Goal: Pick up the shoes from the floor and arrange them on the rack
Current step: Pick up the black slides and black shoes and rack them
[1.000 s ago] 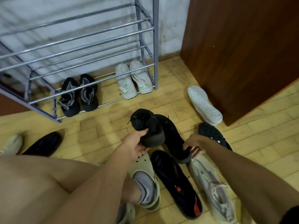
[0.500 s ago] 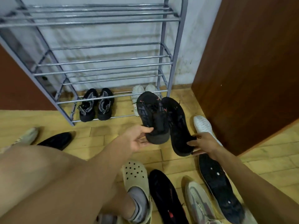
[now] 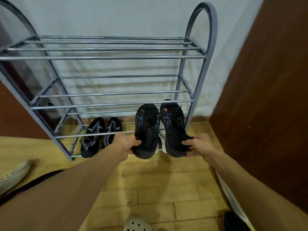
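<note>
Left hand point(image 3: 127, 144) clamps the heel of one black shoe point(image 3: 146, 130) and right hand point(image 3: 200, 145) clamps the heel of its mate point(image 3: 174, 129); both are held side by side, toes toward the grey metal rack point(image 3: 106, 57), in front of its lower right bars, with small orange marks near the toes and pale lettering too blurred to read. On the bottom tier sits a black-and-grey pair point(image 3: 100, 135) whose left shoe carries white lettering, only partly legible, and a white pair point(image 3: 160, 142) shows behind the held shoes. Floor point(image 3: 158, 184) is yellowish wood block; a whitish wall point(image 3: 116, 17) behind, and a brown panel point(image 3: 266, 97) to the right.
</note>
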The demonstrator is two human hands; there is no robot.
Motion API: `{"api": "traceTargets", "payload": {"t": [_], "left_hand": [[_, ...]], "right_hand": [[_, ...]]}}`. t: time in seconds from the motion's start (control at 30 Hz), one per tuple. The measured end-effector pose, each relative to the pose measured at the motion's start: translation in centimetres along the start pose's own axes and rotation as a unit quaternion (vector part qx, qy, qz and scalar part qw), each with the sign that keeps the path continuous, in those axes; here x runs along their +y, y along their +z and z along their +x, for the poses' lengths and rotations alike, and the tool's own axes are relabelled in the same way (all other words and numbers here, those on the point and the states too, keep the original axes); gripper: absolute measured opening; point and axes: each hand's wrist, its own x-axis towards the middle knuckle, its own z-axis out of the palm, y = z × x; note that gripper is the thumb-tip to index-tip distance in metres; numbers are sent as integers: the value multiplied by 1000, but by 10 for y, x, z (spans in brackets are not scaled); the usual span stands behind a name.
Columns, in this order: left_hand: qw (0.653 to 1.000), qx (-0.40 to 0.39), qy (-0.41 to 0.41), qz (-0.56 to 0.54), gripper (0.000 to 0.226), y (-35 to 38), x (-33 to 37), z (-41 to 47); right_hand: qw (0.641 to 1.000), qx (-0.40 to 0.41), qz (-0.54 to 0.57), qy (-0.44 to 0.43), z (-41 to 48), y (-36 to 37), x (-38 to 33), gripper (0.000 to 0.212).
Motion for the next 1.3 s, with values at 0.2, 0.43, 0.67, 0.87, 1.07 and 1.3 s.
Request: {"api": "traceTargets", "payload": {"t": [0.2,0.43,0.67,0.87,1.07,1.3], "left_hand": [[1000,4,29,-3,28,18,21,74],[998,-12,49,40,32,41,38,124],[988,0,84,131,27,52,31,124],[972,18,154,174,57,41,34,78],[951,-49,166,257,40,30,28,-10],[867,-212,205,402,22,46,-35,-130]], "right_hand": [[999,29,-23,-12,67,19,-24,11],[998,53,-25,-13,114,36,-36,8],[997,62,-35,-21,118,37,-29,16],[995,91,-15,-50,82,25,-16,24],[992,30,-120,2,3,-2,21,47],[975,-36,-215,31,-103,-41,85,42]]}}
